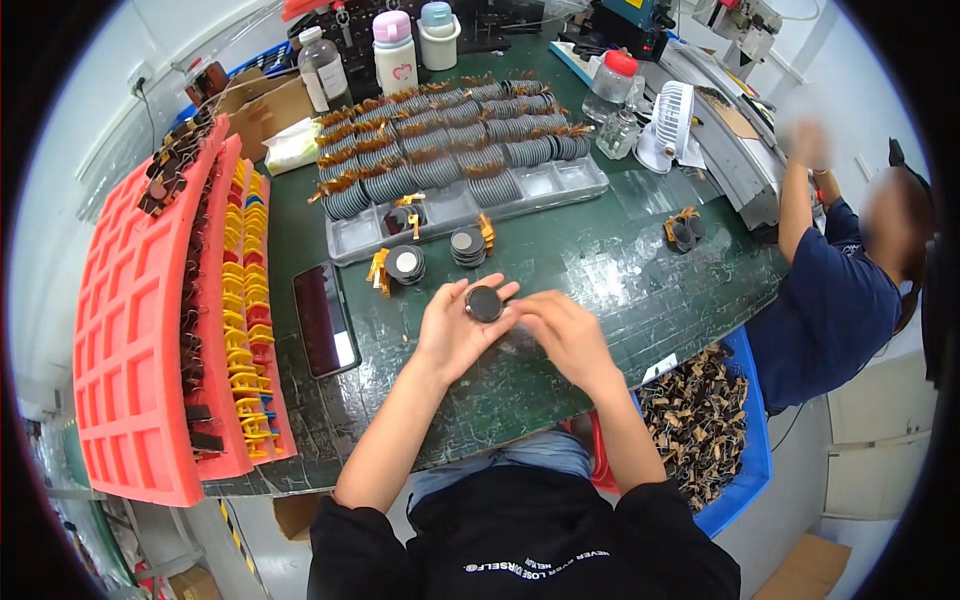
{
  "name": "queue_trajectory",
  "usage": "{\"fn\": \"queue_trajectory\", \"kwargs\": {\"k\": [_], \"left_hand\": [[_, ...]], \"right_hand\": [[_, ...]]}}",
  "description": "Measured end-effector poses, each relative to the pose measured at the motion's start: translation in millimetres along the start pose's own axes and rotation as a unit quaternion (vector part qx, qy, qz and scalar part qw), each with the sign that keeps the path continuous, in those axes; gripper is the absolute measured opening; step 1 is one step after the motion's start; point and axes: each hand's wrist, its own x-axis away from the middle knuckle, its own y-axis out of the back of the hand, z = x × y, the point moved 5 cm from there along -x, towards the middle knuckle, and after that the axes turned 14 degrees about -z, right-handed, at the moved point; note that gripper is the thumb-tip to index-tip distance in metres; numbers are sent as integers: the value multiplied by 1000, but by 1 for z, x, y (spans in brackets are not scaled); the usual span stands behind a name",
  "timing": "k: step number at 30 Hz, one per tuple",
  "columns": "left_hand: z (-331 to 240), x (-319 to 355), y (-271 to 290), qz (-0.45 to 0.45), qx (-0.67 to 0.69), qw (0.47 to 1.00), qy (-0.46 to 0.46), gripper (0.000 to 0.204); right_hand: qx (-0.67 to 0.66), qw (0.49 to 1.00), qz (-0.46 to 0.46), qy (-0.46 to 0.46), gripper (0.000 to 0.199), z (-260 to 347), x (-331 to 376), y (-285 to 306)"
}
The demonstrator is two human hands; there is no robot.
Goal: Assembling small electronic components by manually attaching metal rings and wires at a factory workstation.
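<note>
My left hand (450, 336) is turned palm up, and a round black disc (484, 304) rests on its fingers, held there. My right hand (572, 338) is beside it with thumb and fingers pinched together near the disc's edge. Whatever is in that pinch, if anything, is too small to make out. Just beyond my hands stand two short stacks of grey discs with orange flex tails, a left stack (404, 263) and a right stack (467, 245). Behind them, a clear plastic tray (575, 187) holds long rows of similar grey discs (415, 145).
A dark phone (325, 325) lies left of my hands. Pink foam trays (130, 330) stand on edge at the far left. A blue bin (757, 440) of small parts sits at the table's right edge. A white fan (668, 125) stands at the back; a co-worker (835, 290) sits at right.
</note>
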Motion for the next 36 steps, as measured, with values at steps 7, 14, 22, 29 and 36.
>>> {"fn": "queue_trajectory", "kwargs": {"k": [7,14,22,29,36], "left_hand": [[-18,7,2,-71,-246,966,-29,39],[-18,8,1,-69,-260,963,-26,43],[-16,5,8,-65,-249,966,-8,45],[-16,5,6,-65,-268,961,-26,48],[-7,6,-3,20,-130,991,32,61]], "right_hand": [[212,971,55,-91,49,-1,41,14],[190,981,20,-34,30,-3,42,7],[144,981,95,91,13,-2,26,6],[-14,959,21,-283,14,-50,29,8],[92,980,-179,4,14,-2,21,16]]}}
